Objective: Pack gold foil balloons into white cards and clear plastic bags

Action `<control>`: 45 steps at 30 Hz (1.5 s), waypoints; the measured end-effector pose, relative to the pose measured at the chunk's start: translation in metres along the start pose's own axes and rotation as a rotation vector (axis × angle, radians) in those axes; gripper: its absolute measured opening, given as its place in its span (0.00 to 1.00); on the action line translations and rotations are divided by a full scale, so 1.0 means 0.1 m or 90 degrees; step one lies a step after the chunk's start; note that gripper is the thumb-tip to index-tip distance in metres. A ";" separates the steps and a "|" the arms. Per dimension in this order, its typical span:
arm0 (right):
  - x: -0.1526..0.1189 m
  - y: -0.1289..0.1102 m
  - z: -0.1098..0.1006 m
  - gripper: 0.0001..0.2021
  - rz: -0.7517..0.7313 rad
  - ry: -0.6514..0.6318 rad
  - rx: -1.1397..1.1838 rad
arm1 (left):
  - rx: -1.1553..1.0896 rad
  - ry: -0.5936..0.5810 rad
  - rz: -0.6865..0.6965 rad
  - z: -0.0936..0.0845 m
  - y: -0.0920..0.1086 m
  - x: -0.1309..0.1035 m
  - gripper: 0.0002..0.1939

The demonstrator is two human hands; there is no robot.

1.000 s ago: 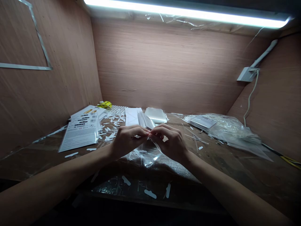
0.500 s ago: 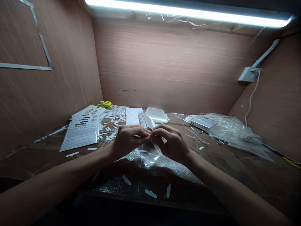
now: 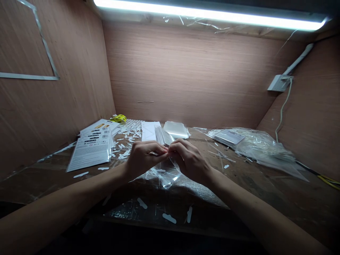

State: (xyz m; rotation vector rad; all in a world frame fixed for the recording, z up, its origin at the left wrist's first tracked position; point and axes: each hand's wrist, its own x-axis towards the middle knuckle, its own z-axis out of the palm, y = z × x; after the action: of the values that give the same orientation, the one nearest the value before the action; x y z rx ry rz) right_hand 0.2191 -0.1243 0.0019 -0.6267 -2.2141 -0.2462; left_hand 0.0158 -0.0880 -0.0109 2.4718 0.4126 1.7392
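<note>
At the middle of the bench my left hand (image 3: 145, 156) and my right hand (image 3: 190, 157) meet, fingertips pinched together and touching. What lies between the fingers is too small and covered to make out. Crumpled clear plastic film (image 3: 166, 181) shows just below them; whether it reaches into the fingers I cannot tell. Right behind the fingertips a fanned stack of thin, clear-edged sleeves or cards (image 3: 160, 135) leans up, its lower part hidden by my hands. White printed cards (image 3: 91, 150) lie in an overlapping pile to the left of my left hand.
Small white cut-outs (image 3: 169, 218) are scattered along the front edge and left side. A yellow tape roll (image 3: 119, 118), a white sheet (image 3: 149, 131) and a stack of clear sleeves (image 3: 175, 130) lie at the back. Packed cards (image 3: 228, 137) and a plastic bag (image 3: 265, 147) lie right.
Both hands stay pinched together at the same spot, with my right fingers curled slightly differently. The whole view has shifted very slightly.
</note>
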 end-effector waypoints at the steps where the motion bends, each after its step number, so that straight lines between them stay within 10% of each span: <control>1: 0.00 0.01 -0.01 0.06 0.000 -0.004 0.020 | 0.000 0.002 -0.002 0.00 0.00 0.00 0.05; 34: 0.00 0.06 -0.07 0.07 0.047 -0.107 -0.008 | 0.014 -0.030 -0.034 0.05 -0.05 -0.04 0.08; 42: 0.00 0.27 -0.20 0.09 0.270 -0.061 0.329 | 0.016 -0.004 -0.071 0.05 -0.02 -0.01 0.10; 45: -0.04 0.65 -0.34 0.10 0.414 0.108 0.529 | 0.003 0.015 -0.107 0.02 -0.01 0.02 0.11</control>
State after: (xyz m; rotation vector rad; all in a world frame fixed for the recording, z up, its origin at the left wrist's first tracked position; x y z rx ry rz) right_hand 0.2768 -0.0828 0.0200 -0.7540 -1.6199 0.8714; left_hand 0.0183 -0.0860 -0.0107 2.3449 0.6081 1.7041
